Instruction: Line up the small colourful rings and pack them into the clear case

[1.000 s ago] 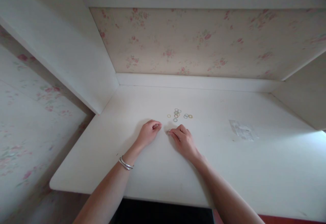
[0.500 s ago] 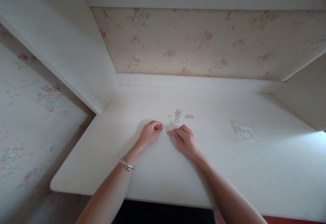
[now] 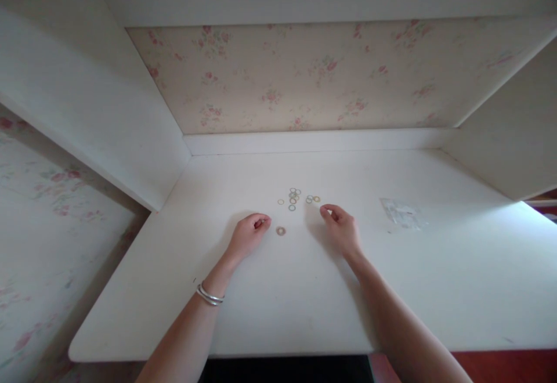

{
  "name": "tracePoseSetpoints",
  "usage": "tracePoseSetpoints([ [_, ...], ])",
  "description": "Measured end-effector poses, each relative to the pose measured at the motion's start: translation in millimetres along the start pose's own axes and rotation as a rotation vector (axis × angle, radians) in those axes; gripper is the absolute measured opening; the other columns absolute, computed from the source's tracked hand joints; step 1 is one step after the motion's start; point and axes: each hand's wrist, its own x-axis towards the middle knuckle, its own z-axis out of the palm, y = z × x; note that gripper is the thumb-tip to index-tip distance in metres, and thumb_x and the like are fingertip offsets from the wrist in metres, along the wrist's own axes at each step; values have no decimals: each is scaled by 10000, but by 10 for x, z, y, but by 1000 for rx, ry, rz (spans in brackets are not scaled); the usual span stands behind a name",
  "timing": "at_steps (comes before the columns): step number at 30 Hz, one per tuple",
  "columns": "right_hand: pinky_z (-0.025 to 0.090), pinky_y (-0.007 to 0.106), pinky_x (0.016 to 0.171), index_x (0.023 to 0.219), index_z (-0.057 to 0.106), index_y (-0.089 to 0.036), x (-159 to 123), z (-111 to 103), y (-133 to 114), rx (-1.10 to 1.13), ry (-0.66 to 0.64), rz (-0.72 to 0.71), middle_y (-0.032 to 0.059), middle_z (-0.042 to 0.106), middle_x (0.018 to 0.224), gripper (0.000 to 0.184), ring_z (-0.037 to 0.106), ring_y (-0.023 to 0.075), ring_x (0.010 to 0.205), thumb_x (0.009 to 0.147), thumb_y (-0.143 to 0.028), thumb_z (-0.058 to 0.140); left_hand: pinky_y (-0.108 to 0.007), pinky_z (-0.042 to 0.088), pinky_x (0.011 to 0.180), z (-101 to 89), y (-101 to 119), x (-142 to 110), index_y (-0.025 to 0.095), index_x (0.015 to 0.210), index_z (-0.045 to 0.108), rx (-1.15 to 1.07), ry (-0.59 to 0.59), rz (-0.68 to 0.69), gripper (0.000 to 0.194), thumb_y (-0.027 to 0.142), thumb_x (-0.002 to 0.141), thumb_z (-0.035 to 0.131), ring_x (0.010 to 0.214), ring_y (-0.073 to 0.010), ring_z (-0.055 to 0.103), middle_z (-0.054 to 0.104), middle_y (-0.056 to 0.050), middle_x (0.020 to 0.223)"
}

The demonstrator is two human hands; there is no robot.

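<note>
My left hand [image 3: 250, 235] rests on the desk with its fingers curled and thumb and fingertips pressed together; whatever is in the pinch is too small to make out. Just right of its fingertips lies a small thick-looking pinkish-brown ring [image 3: 281, 231], touched by neither hand. My right hand [image 3: 342, 230] is curled, its thumb and forefinger tips together with nothing visible between them. Beyond its fingertips lie a thin yellow ring [image 3: 317, 199] and thin greenish rings [image 3: 309, 199]. Farther left, several thin rings [image 3: 292, 208] overlap in a loose cluster, with a single yellowish ring [image 3: 281, 202] beside them.
A crumpled clear plastic bag [image 3: 404, 215] lies on the white desk [image 3: 278, 307] to the right. A low white ledge [image 3: 322, 140] and a flowered wall panel [image 3: 270, 81] close off the back, and a white side panel [image 3: 148, 122] stands at left.
My right hand has let go of the pinkish-brown ring, leaving it on the desk, and moved right and away toward the yellow ring. My left hand keeps its pinch. The view has shifted slightly.
</note>
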Motion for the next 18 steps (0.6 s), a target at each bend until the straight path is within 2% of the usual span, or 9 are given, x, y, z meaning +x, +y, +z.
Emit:
tracePoseSetpoints([
  [2,297,227,498,913,689,-242,-19,39,-3,-129,-120,-53,-23,540,533,339,491,125,513,843,-469,448,-232,383,568,7,1,1,186,886,686,12,-5,3,318,432,824,494,614,-130,525,602,7,665],
  [4,310,229,525,938,686,-275,-42,65,-7,-245,-168,-109,-6,614,610,304,547,137,575,857,-435,442,-234,385,569,14,4,1,182,893,684,17,-13,7,333,442,825,488,621,-134,531,610,2,672],
  [12,329,240,561,960,672,-310,-97,66,-43,-416,-207,-182,11,686,761,277,602,162,672,887,-383,415,-236,388,566,16,24,1,185,895,686,35,-12,-8,331,443,825,491,610,-137,544,621,5,665],
  [15,362,261,657,1063,635,-289,-103,83,-91,-420,-221,-292,28,685,882,290,602,160,739,901,-335,400,-233,396,568,15,25,5,188,897,687,29,-9,-8,317,432,826,497,631,-138,559,641,-1,703],
  [18,347,300,769,1183,571,-279,-100,128,-151,-458,-230,-396,45,659,951,324,593,168,826,903,-311,412,-231,394,569,17,26,10,193,888,689,33,-5,-2,306,423,828,497,633,-137,560,646,-1,710],
])
